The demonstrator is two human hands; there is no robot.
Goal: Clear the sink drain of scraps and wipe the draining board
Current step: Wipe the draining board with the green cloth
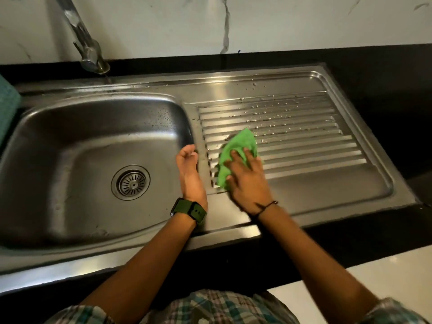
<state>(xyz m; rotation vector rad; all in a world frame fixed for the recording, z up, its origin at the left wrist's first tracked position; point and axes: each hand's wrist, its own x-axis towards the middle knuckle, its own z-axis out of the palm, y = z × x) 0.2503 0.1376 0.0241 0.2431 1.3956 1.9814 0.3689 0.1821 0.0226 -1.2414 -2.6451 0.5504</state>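
A steel sink bowl (77, 141) fills the left half, with a round drain strainer (131, 182) at its bottom; no scraps show on it. To the right lies the ribbed draining board (311, 146), with water drops on its far ribs. My right hand (249, 181) presses flat on a green cloth (238, 148) at the board's near left corner. My left hand (188, 167), with a dark green watch on its wrist, rests on the ridge between bowl and board, fingers loosely curled and holding nothing.
A chrome tap (92, 52) hangs over the bowl's far rim. A teal cloth or sponge (7, 106) sits at the far left edge. Black countertop (385, 101) surrounds the sink, with a white marbled wall behind and pale floor at the bottom right.
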